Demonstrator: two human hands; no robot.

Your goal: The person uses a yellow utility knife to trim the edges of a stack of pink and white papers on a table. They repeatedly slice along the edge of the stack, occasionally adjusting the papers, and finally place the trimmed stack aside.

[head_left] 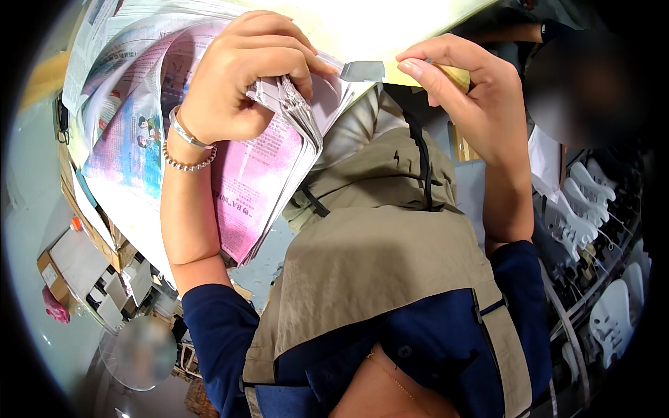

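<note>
My left hand (pixel 244 80) is closed around the bunched edge of a thick stack of newspapers (pixel 254 188), printed in pink and blue. The stack hangs down in front of my apron, its layers fanned at the side. My right hand (pixel 481 90) pinches a narrow yellow strip (pixel 454 75) between thumb and fingers. Toward my left hand, a grey, shiny piece (pixel 364 71) lies in line with the strip, near the newspapers' edge. Whether grey piece and strip are joined I cannot tell.
A bright pale-yellow surface (pixel 390 28) lies beyond my hands. At the right stands a rack with several white plastic hanger-like pieces (pixel 575 216). Cardboard and boxes (pixel 83 258) fill the left. A blurred person (pixel 585 83) is at the upper right.
</note>
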